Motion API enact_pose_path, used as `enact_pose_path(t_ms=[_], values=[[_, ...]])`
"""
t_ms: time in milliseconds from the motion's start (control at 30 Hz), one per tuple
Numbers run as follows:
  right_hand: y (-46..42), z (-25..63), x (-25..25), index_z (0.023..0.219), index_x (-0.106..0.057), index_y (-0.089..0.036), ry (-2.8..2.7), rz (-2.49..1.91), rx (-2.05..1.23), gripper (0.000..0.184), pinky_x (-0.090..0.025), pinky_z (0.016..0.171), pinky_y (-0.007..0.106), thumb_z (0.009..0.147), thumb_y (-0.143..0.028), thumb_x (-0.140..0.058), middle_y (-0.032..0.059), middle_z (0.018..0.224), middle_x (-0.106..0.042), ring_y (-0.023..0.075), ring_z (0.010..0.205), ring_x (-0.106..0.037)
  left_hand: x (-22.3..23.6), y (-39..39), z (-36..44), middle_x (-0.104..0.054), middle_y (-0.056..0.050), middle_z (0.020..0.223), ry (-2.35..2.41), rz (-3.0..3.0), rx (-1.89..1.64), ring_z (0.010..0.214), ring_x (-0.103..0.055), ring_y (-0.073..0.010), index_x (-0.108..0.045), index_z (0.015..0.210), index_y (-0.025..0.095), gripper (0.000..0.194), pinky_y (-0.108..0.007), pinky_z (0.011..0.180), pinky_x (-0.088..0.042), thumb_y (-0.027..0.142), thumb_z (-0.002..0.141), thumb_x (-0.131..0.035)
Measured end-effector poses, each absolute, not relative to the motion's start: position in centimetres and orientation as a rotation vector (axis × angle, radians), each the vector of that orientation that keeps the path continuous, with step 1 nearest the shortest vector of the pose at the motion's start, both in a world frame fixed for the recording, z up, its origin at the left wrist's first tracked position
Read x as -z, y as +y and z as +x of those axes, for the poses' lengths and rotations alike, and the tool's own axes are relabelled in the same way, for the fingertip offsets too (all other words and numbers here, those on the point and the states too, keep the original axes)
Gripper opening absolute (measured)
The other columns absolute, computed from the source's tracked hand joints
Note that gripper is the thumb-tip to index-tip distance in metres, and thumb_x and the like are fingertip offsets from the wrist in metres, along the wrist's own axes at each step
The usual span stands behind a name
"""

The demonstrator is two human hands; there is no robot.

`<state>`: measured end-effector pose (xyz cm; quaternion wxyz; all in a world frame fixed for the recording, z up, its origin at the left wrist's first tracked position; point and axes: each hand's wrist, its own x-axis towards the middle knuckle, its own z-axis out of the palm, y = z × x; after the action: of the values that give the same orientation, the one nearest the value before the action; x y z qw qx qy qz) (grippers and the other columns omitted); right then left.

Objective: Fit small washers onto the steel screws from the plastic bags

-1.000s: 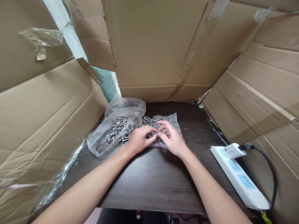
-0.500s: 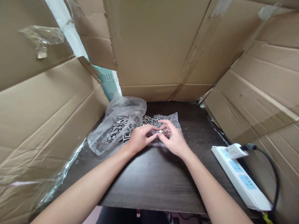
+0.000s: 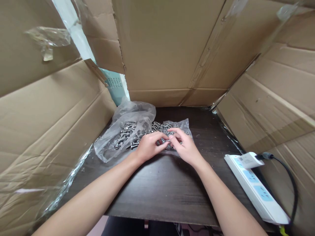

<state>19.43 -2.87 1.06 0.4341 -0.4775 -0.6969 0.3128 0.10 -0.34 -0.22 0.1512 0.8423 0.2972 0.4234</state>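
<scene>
A small silvery bolt (image 3: 168, 140) is held between my two hands, just above the near edge of the loose metal parts. My left hand (image 3: 150, 145) pinches one end of it between thumb and forefinger. From the other side, the thumb and fingers of my right hand (image 3: 185, 146) close around its other end and cover most of it. Whether a nut or washer sits on the bolt is too small to tell. Behind my hands, a pile of loose bolts and nuts (image 3: 157, 126) lies on a flat clear plastic sheet or bag (image 3: 183, 123), partly hidden by my fingers.
At the left, an open clear plastic bag (image 3: 104, 151) contains several bolts (image 3: 126, 132). A white power strip (image 3: 262, 200) with a plugged-in adapter (image 3: 248, 160) and black cable lies at the right of the dark table (image 3: 159, 186). Cardboard walls (image 3: 169, 49) enclose the table's back and sides.
My right thumb and fingers have closed further over the bolt, so less of it shows. My left hand keeps its pinch. The whole view has shifted slightly.
</scene>
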Motion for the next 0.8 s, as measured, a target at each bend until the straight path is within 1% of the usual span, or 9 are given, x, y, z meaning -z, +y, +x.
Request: enact_pose_path(t_ms=[67, 200, 300, 333, 433, 467, 600, 733, 800], values=[[-2.92, 19.46, -1.09, 0.118, -0.065, -0.021, -1.721, -1.235, -0.760, 0.032, -0.047, 0.063, 0.030, 0.101, -0.041, -0.046, -0.0015, 0.068, -0.057, 0.0164, 0.062, -0.056, 0.29, -0.27, 0.06, -0.074, -0.002, 0.088, 0.829, 2.422, -1.223, 0.069, -0.066, -0.0116, -0.072, 0.097, 0.018, 0.007, -0.021, 0.064, -0.051, 0.023, 0.096, -0.069], [-3.03, 19.45, -1.26, 0.132, -0.057, -0.021, -1.752, -1.155, -0.792, 0.041, -0.050, 0.068, 0.030, 0.093, -0.034, -0.057, 0.0030, 0.091, -0.066, 0.0175, 0.074, -0.062, 0.32, -0.12, -0.04, -0.075, -0.003, 0.088, 0.822, 2.439, -1.233, 0.070, -0.067, -0.0123, -0.073, 0.098, 0.017, 0.010, -0.021, 0.064, -0.051, 0.026, 0.098, -0.067], [-3.10, 19.40, -1.33, 0.119, -0.064, -0.021, -1.785, -1.241, -0.743, 0.030, -0.047, 0.066, 0.031, 0.098, -0.037, -0.050, 0.0001, 0.075, -0.062, 0.0166, 0.065, -0.058, 0.29, -0.08, -0.08, -0.075, -0.004, 0.087, 0.833, 2.451, -1.237, 0.069, -0.067, -0.0129, -0.074, 0.099, 0.017, 0.013, -0.022, 0.064, -0.052, 0.028, 0.099, -0.067], [-3.11, 19.39, -1.33, 0.119, -0.064, -0.022, -1.786, -1.249, -0.736, 0.030, -0.047, 0.066, 0.031, 0.098, -0.037, -0.049, 0.0004, 0.077, -0.063, 0.0164, 0.065, -0.057, 0.29, -0.08, -0.08, -0.074, -0.004, 0.086, 0.838, 2.449, -1.238, 0.068, -0.066, -0.0128, -0.073, 0.098, 0.017, 0.013, -0.022, 0.064, -0.052, 0.028, 0.099, -0.067], [-3.09, 19.34, -1.30, 0.129, -0.058, -0.023, -1.779, -1.169, -0.775, 0.038, -0.050, 0.068, 0.031, 0.092, -0.032, -0.056, 0.0039, 0.098, -0.068, 0.0167, 0.073, -0.062, 0.27, -0.11, -0.09, -0.073, -0.003, 0.085, 0.836, 2.439, -1.238, 0.067, -0.066, -0.0125, -0.073, 0.095, 0.017, 0.011, -0.022, 0.062, -0.051, 0.026, 0.098, -0.067], [-3.07, 19.35, -1.29, 0.130, -0.058, -0.023, -1.779, -1.150, -0.791, 0.040, -0.050, 0.068, 0.030, 0.091, -0.031, -0.057, 0.0035, 0.097, -0.068, 0.0167, 0.074, -0.063, 0.26, -0.13, -0.08, -0.073, -0.003, 0.085, 0.833, 2.436, -1.235, 0.067, -0.066, -0.0124, -0.072, 0.095, 0.017, 0.010, -0.021, 0.062, -0.051, 0.026, 0.097, -0.067], [-3.01, 19.44, -1.38, 0.120, -0.064, -0.022, -1.755, -1.230, -0.762, 0.031, -0.047, 0.065, 0.031, 0.100, -0.037, -0.046, -0.0012, 0.070, -0.059, 0.0170, 0.064, -0.057, 0.19, -0.19, -0.06, -0.074, -0.003, 0.087, 0.838, 2.421, -1.236, 0.068, -0.067, -0.0125, -0.072, 0.096, 0.018, 0.008, -0.022, 0.063, -0.052, 0.025, 0.097, -0.069], [-3.04, 19.42, -1.47, 0.126, -0.060, -0.022, -1.746, -1.171, -0.768, 0.034, -0.051, 0.069, 0.031, 0.094, -0.033, -0.054, 0.0050, 0.098, -0.068, 0.0177, 0.077, -0.063, 0.17, -0.22, -0.06, -0.075, -0.004, 0.090, 0.825, 2.418, -1.239, 0.070, -0.067, -0.0130, -0.072, 0.097, 0.017, 0.007, -0.022, 0.063, -0.052, 0.023, 0.097, -0.068], [-3.06, 19.32, -1.36, 0.129, -0.058, -0.023, -1.758, -1.148, -0.799, 0.039, -0.051, 0.067, 0.030, 0.090, -0.029, -0.057, 0.0044, 0.099, -0.068, 0.0160, 0.073, -0.063, 0.24, -0.19, -0.07, -0.076, -0.004, 0.091, 0.818, 2.423, -1.232, 0.071, -0.067, -0.0133, -0.073, 0.098, 0.018, 0.006, -0.022, 0.064, -0.052, 0.022, 0.097, -0.068]])
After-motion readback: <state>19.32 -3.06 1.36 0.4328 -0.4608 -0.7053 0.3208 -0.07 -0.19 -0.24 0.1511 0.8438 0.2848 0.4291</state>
